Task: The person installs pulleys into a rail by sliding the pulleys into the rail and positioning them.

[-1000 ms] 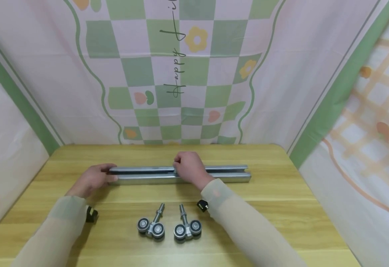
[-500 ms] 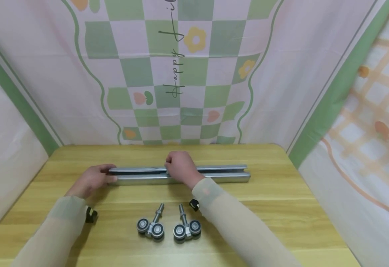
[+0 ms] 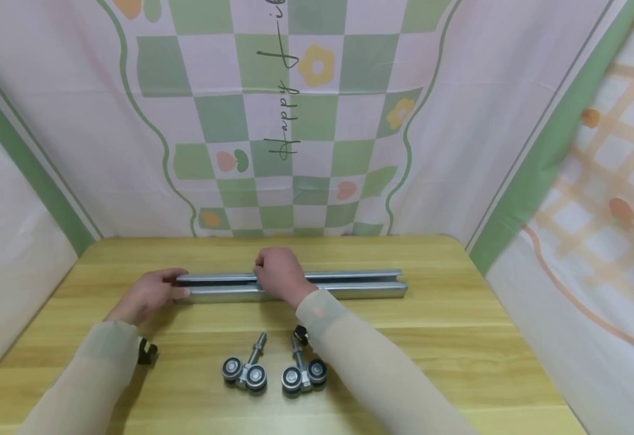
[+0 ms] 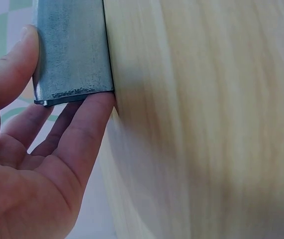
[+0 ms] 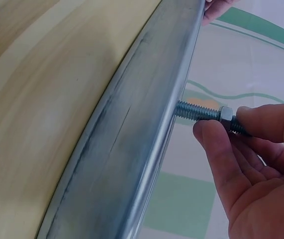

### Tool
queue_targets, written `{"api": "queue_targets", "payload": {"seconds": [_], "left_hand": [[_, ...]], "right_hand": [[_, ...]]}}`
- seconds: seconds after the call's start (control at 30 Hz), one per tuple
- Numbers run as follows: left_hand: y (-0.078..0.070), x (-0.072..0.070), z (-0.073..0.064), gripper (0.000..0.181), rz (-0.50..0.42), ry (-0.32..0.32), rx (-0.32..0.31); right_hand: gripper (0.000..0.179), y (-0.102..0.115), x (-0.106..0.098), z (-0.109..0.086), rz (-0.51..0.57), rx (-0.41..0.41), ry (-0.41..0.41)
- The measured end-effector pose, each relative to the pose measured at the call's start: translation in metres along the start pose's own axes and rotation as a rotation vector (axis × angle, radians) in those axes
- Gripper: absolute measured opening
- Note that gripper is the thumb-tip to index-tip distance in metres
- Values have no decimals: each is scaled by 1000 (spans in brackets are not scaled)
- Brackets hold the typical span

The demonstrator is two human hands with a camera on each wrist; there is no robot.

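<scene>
A long galvanized steel channel rail [image 3: 355, 292] lies across the table, its slot facing up. My left hand [image 3: 151, 292] holds its left end; in the left wrist view the thumb [image 4: 23, 59] lies along one edge and the fingers reach the end face. Out of the slot stands a threaded bolt [image 5: 196, 111] with a hex nut [image 5: 226, 115]. My right hand [image 5: 261, 159] pinches this bolt between thumb and finger near the nut. Whatever the bolt is fixed to inside the rail is hidden.
Nearer the body, two twin-wheel roller trolleys [image 3: 244, 373] [image 3: 304, 376] with threaded stems rest on the wooden table [image 3: 431, 362]. My right sleeve [image 3: 371, 356] passes beside the right trolley. Behind the table hangs a checkered, flowered cloth [image 3: 295, 151].
My right hand has slid leftward along the rail, bringing the bolt with it toward the left end. The left hand, the rail and both loose trolleys have stayed in place.
</scene>
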State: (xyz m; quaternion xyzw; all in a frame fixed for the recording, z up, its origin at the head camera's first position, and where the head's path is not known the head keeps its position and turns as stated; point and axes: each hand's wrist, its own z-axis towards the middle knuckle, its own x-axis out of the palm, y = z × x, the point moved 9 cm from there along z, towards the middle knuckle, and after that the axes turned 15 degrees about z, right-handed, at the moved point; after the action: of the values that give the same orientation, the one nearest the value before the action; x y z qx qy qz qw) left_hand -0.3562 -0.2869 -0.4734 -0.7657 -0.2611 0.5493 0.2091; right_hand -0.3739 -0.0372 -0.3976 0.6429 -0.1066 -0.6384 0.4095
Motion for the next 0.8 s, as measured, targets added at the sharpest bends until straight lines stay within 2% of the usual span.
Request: {"api": "queue_targets", "payload": {"seconds": [0.33,0.8], "left_hand": [[1,0,0,71,-9,3,20],[2,0,2,71,-12,-5,19]], "right_hand": [[13,12,13,7,48,-20,-13],[11,30,37,19,63,29,8]]}}
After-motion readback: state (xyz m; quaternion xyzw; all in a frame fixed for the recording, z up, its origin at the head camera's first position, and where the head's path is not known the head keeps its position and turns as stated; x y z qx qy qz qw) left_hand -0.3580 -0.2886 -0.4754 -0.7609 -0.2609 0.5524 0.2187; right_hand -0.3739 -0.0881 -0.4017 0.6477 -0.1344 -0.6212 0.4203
